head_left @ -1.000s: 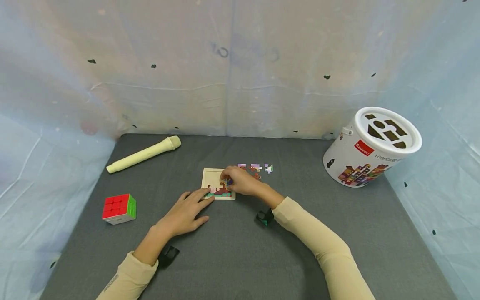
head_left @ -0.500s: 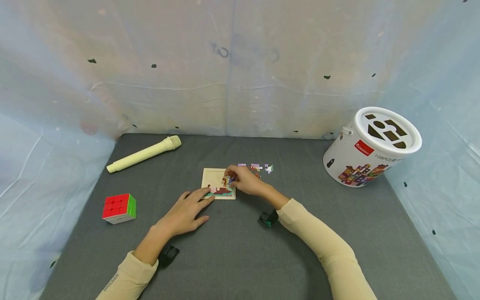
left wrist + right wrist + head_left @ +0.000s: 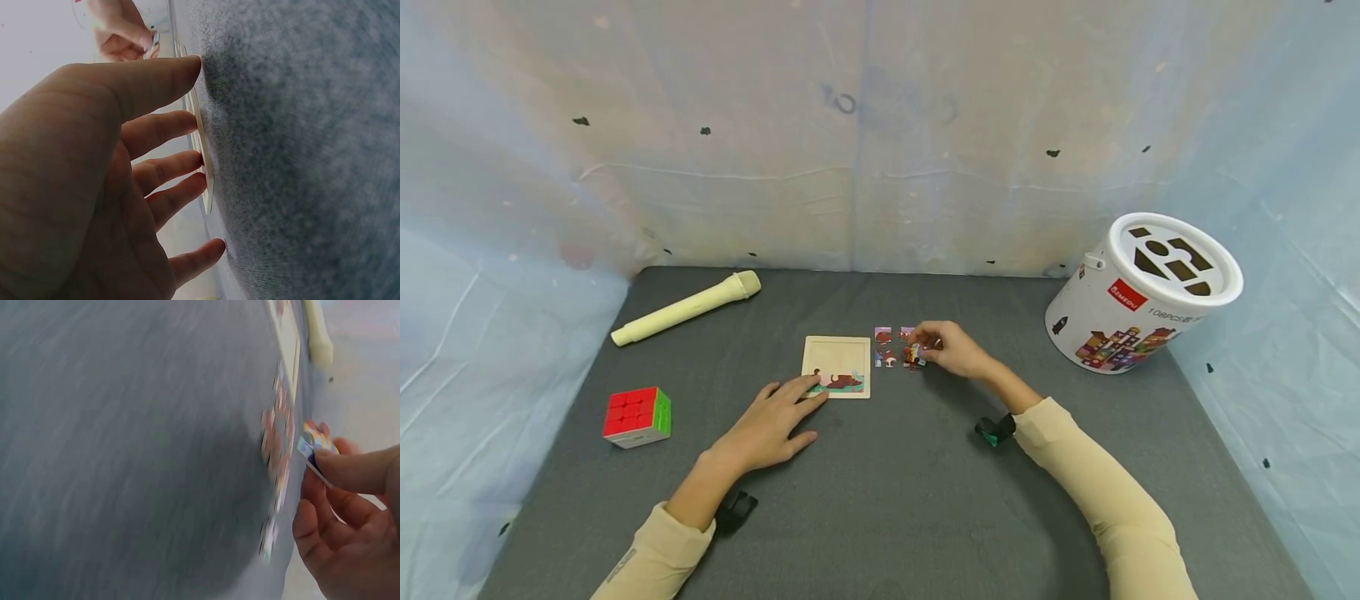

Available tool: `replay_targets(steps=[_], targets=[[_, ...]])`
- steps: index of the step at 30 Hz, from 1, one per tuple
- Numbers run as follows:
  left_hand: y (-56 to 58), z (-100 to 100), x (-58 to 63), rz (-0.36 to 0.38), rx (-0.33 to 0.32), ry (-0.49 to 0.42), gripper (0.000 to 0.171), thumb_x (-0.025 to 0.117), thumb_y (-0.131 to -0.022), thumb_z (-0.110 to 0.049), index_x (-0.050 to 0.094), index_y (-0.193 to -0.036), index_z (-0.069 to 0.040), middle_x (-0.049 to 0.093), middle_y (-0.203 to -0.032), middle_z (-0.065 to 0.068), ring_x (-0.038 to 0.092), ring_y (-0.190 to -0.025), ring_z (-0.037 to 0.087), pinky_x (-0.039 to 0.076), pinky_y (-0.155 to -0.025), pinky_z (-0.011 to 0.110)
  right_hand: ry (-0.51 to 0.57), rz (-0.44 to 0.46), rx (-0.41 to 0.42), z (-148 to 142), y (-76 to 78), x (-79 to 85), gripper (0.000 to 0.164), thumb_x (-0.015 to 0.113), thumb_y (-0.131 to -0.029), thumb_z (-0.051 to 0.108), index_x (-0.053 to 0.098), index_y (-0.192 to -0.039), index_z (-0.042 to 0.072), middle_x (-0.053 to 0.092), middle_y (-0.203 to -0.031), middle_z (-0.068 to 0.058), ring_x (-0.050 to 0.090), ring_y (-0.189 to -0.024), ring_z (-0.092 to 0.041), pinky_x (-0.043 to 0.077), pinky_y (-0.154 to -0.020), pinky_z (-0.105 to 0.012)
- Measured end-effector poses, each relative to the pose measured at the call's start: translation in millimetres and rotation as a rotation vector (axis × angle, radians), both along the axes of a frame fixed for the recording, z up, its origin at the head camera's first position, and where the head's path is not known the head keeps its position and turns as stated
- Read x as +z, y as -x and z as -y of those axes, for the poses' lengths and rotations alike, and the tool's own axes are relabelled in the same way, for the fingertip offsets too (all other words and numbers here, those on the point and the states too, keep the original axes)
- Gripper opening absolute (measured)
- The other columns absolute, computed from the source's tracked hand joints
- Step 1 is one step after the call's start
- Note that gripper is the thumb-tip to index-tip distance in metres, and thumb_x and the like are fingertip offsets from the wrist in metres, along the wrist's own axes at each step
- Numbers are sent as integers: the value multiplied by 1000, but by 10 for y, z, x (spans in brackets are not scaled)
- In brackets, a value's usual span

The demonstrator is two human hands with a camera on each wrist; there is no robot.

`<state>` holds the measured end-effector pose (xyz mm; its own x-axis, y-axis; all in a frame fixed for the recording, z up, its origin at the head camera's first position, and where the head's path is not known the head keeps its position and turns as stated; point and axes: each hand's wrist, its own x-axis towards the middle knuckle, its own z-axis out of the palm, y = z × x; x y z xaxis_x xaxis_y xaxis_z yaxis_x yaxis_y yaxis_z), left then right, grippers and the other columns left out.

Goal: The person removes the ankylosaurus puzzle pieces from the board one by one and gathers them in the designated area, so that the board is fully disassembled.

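Note:
A square wooden puzzle board (image 3: 842, 358) lies flat at mid table, with placed pieces along its near edge showing brown and green. My left hand (image 3: 772, 427) is spread, its fingertips resting on the board's near left corner; the left wrist view shows these straight fingers (image 3: 164, 169) against the rim. To the right of the board, my right hand (image 3: 957, 350) pinches a colourful puzzle piece (image 3: 317, 447) between thumb and fingers, above several loose puzzle pieces (image 3: 883, 336). Part of that loose group is hidden beneath the right hand.
A red, green and white puzzle cube (image 3: 638, 417) sits at the left. Behind it lies a pale yellow microphone-shaped object (image 3: 688, 308). A white lidded bucket (image 3: 1138, 300) with shaped holes stands at the back right. Plastic sheeting (image 3: 865, 142) surrounds the grey table.
My right hand has moved right from over the board to the loose pieces, carrying the pinched puzzle piece away from the board. My left hand has stayed put.

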<state>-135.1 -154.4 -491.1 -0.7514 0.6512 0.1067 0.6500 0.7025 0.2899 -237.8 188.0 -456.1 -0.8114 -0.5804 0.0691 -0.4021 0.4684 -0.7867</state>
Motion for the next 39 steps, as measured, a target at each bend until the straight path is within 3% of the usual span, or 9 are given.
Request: replay_targets(steps=[10, 18, 28, 39], targets=[[-11, 6, 3, 6, 4, -5, 61, 72, -93, -30, 52, -145, -4, 40, -153, 20, 38, -141, 35, 34, -104, 64, -75, -5, 3, -339, 0, -87, 17, 64, -90, -11, 68, -107, -7, 67, -97, -18, 62, -86, -30, 49, -71, -38], [-7, 8, 7, -3, -1, -11, 61, 73, -92, -30, 53, -145, -5, 41, -153, 20, 39, -140, 35, 35, -104, 64, -126, -40, -14, -351, -22, -117, 19, 69, -88, -10, 69, -106, -4, 67, -94, -13, 61, -84, -25, 49, -70, -35], [-4, 0, 12, 3, 1, -7, 61, 72, -92, -31, 53, -145, -5, 41, -153, 20, 39, -140, 35, 34, -104, 64, -241, -213, -44, -311, -64, -179, 25, 76, -84, -6, 73, -107, 2, 61, -100, -11, 59, -84, -24, 49, -72, -38], [1, 4, -16, -12, -3, -16, 62, 73, -92, -31, 53, -144, -5, 41, -153, 19, 40, -140, 34, 35, -104, 62, -264, -206, -117, -296, -103, -171, 27, 79, -83, 0, 71, -108, 1, 63, -100, -11, 60, -89, -26, 49, -77, -41]])
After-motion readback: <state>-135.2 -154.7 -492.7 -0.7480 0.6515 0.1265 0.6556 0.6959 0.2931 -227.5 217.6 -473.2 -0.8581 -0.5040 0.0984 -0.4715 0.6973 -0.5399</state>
